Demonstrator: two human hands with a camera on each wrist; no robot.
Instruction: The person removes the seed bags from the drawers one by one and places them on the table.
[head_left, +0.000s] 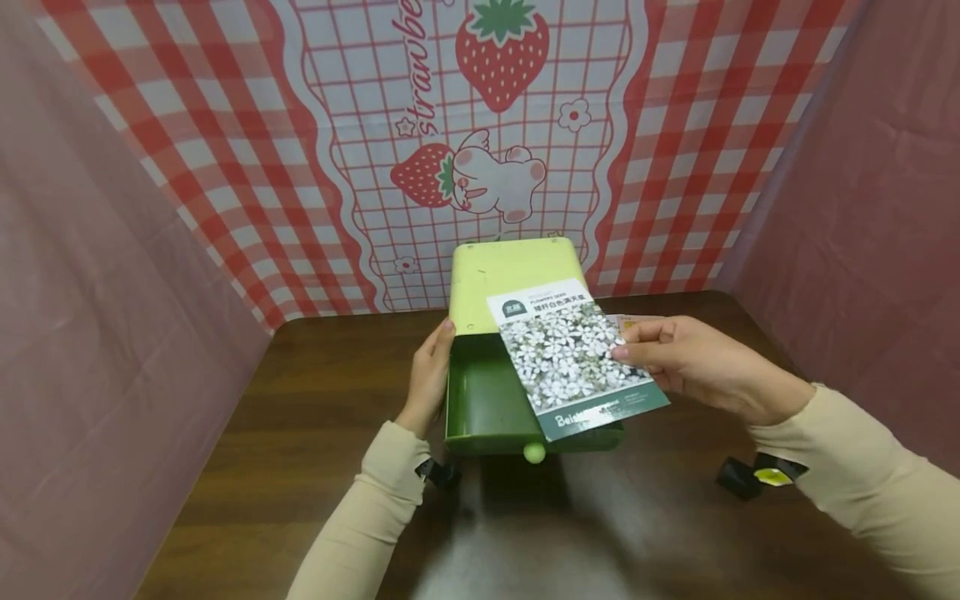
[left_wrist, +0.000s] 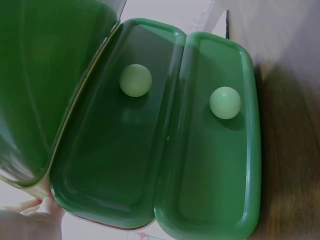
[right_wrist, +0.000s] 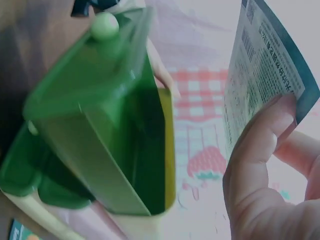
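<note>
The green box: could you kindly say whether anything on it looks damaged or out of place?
Only one small thing stands out: a dark mark, perhaps a scratch, on the pale top of the box, odd because the surface around it is plain. The open drawer looks undamaged.

Left hand (head_left: 430, 372) extended forward, right hand (head_left: 697, 360) pinching, forearms (head_left: 358, 512) sleeved

The packet (head_left: 573, 362) reads "FLOWERS SEED", "白色满天星" and "Beis…"; the backdrop (head_left: 678, 125), "strawbe…".
</note>
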